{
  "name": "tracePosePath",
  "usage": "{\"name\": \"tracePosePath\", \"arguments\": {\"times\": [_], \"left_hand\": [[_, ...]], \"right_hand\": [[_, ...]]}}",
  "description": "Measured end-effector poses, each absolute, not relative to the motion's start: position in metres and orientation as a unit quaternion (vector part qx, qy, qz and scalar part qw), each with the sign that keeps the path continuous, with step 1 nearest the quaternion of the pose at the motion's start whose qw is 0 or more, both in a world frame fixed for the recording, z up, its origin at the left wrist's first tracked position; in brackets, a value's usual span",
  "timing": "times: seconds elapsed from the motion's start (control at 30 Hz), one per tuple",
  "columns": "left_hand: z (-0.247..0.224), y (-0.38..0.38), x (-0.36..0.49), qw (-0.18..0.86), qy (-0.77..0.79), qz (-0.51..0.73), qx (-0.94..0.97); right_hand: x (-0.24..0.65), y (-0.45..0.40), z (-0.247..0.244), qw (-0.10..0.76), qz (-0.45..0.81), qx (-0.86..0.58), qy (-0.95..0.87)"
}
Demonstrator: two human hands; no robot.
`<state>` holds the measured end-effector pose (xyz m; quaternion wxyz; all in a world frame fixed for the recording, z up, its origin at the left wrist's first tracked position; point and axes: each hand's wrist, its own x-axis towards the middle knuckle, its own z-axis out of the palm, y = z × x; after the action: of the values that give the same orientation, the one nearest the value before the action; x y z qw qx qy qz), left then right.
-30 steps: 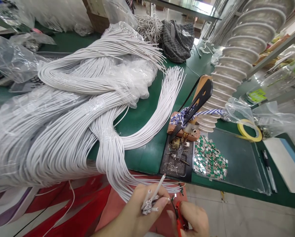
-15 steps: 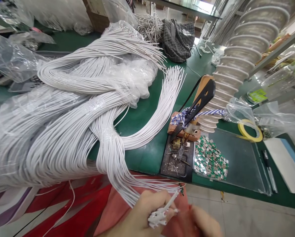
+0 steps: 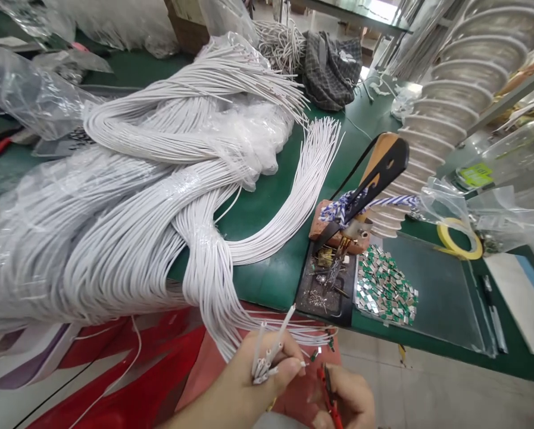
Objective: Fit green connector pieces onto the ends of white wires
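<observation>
My left hand (image 3: 244,369) is curled around a handful of short white cable ends (image 3: 273,350), down in front of the black tray (image 3: 347,316) and a little to its left, with thumb and forefinger pinching one stripped end that points right. My right hand (image 3: 351,393), in front of the tray too, is closed around red-handled pliers (image 3: 333,405); their tip sits near that stripped end without touching it, and I cannot tell whether their jaws are parted. Just in front of the tray, green boards (image 3: 330,344) hang on other cables, close above both hands. The front edge of the bench (image 3: 267,280) runs past the tray on either side, and my hands work on my side of it, over a salmon-coloured cloth (image 3: 199,381). Left of the tray, the long white cable bundle (image 3: 211,274) spills over that edge and crowds my left wrist, while a strip of green top separates the tray from the curved cables. Right of the tray, loose circuit boards (image 3: 387,286) lie on a clear sheet (image 3: 449,286), against the tray's side. Before the tray's right corner, tiled floor (image 3: 409,393) gives my right elbow room.
</observation>
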<state>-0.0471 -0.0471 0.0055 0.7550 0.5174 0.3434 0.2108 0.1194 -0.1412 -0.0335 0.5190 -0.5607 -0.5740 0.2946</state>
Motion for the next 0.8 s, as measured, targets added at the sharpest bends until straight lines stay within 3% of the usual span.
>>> {"name": "tracePosePath", "arguments": {"times": [0.2,0.47,0.8], "left_hand": [[-0.003,-0.051,-0.047,0.739,0.349,0.227,0.530],[-0.002,-0.054,-0.050,0.696,0.403,0.214,0.554],[-0.001,-0.050,-0.047,0.711,0.334,0.232,0.574]], "right_hand": [[0.121,-0.137,-0.043,0.456,0.314,-0.549,-0.626],[0.116,-0.130,-0.033,0.470,0.245,-0.570,-0.628],[0.118,-0.134,-0.036,0.457,0.191,-0.585,-0.642]]}}
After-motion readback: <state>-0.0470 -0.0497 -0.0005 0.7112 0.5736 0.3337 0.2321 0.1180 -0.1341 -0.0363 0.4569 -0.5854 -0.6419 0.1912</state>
